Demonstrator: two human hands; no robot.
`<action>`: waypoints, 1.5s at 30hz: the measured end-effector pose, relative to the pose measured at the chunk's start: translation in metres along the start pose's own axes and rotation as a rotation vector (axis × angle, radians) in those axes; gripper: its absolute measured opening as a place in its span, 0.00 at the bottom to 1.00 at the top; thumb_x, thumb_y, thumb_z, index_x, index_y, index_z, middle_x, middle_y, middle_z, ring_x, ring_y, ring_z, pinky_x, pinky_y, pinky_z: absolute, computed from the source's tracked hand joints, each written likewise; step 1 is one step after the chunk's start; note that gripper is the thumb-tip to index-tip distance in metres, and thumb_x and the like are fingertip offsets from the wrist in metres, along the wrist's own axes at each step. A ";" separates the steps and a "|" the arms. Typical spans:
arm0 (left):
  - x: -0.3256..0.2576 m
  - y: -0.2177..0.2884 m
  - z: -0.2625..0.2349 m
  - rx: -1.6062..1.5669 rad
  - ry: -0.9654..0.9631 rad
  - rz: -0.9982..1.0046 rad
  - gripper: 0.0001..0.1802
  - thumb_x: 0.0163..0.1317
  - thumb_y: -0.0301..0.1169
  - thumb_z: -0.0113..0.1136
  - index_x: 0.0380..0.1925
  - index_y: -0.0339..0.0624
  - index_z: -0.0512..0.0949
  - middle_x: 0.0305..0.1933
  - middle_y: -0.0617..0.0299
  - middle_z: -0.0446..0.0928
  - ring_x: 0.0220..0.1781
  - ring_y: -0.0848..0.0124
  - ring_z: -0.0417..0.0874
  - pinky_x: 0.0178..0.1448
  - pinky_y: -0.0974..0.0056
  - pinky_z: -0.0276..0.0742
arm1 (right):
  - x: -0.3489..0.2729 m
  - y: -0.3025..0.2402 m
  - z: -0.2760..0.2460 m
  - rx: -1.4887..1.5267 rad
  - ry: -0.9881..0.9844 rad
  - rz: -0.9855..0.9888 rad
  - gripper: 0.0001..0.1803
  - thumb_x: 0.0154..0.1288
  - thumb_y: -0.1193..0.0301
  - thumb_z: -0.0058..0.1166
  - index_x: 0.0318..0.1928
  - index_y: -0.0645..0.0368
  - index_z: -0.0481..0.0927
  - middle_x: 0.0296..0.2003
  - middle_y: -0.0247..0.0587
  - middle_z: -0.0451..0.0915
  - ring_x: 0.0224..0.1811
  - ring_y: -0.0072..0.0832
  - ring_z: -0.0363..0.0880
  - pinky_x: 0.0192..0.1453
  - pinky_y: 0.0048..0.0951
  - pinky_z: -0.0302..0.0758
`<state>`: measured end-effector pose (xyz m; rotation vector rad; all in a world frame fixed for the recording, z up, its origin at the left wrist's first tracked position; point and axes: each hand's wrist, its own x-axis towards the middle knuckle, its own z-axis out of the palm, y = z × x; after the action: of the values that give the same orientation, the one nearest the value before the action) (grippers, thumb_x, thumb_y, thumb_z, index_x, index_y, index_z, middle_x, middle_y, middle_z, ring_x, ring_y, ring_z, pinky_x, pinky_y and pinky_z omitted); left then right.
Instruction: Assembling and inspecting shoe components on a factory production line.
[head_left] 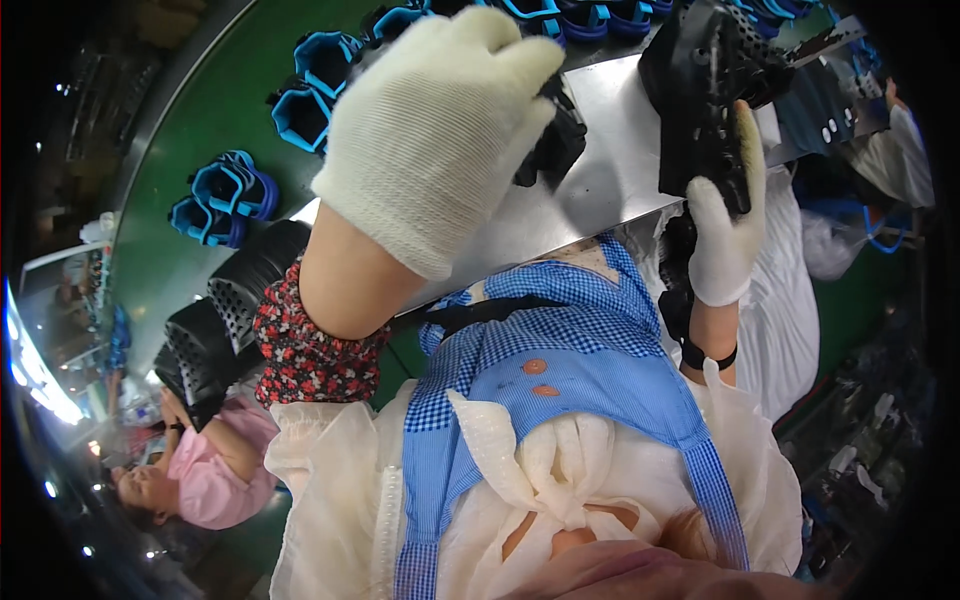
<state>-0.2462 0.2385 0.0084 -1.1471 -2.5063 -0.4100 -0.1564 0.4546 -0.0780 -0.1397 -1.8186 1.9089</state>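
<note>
A: What is the right hand point(725, 235) doing?
B: It's pinching a black shoe point(700, 85), thumb on the near side and fingers behind. The shoe stands up from the grip, its perforated part turned away to the right.

A: And the left hand point(430, 140)?
B: Raised over the table point(170, 180), back of the glove toward us, fingers bent. I can't tell whether they are closed on anything. A black piece point(562, 140) sits just to the right of it, partly hidden behind the glove, so I can't say if the two touch.

A: Both hands gloved?
B: Yes, in white knit. A flowered sleeve point(320, 345) bunches below the left wrist, and a dark band point(708, 355) circles the right one.

A: What lies between them?
B: A shiny metal sheet point(625, 120), running from beside the left hand toward the right.

A: Anything further out?
B: Blue pieces point(325, 60) with lighter rims line up beyond the left hand, with a smaller cluster point(235, 200) well to its left. Below that cluster, left of the sleeve, are black perforated pieces point(240, 285). A person in pink point(225, 465) is farther down on that side.
</note>
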 end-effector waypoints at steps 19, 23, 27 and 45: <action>0.040 0.030 0.036 0.262 -0.492 -0.168 0.28 0.47 0.25 0.63 0.53 0.53 0.76 0.51 0.55 0.75 0.43 0.56 0.82 0.42 0.58 0.80 | 0.033 0.069 -0.031 -0.157 -0.159 0.223 0.37 0.48 0.74 0.59 0.63 0.61 0.70 0.62 0.46 0.69 0.64 0.35 0.69 0.69 0.33 0.64; 0.054 0.034 0.045 0.278 -0.624 -0.250 0.28 0.49 0.25 0.62 0.54 0.56 0.75 0.58 0.50 0.71 0.45 0.52 0.81 0.45 0.56 0.81 | 0.033 0.075 -0.029 -0.134 -0.168 0.226 0.37 0.47 0.73 0.59 0.63 0.59 0.70 0.62 0.46 0.70 0.65 0.36 0.68 0.69 0.34 0.65; 0.049 0.024 0.031 0.132 -0.552 -0.264 0.26 0.52 0.21 0.59 0.53 0.51 0.76 0.54 0.49 0.72 0.47 0.51 0.79 0.50 0.57 0.78 | 0.029 0.076 -0.033 -0.116 -0.157 0.243 0.37 0.47 0.73 0.60 0.63 0.59 0.70 0.61 0.46 0.70 0.64 0.35 0.69 0.69 0.34 0.65; -0.013 0.009 -0.063 0.435 0.130 -0.218 0.23 0.44 0.12 0.57 0.42 0.40 0.85 0.40 0.54 0.77 0.39 0.62 0.79 0.46 0.63 0.76 | 0.066 0.005 0.041 -0.298 -0.399 -0.195 0.36 0.48 0.73 0.64 0.62 0.59 0.71 0.58 0.48 0.73 0.57 0.35 0.75 0.62 0.31 0.71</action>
<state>-0.2194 0.2103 0.0601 -0.6629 -2.4449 0.0141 -0.2316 0.4443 -0.0612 0.3313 -2.2780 1.6031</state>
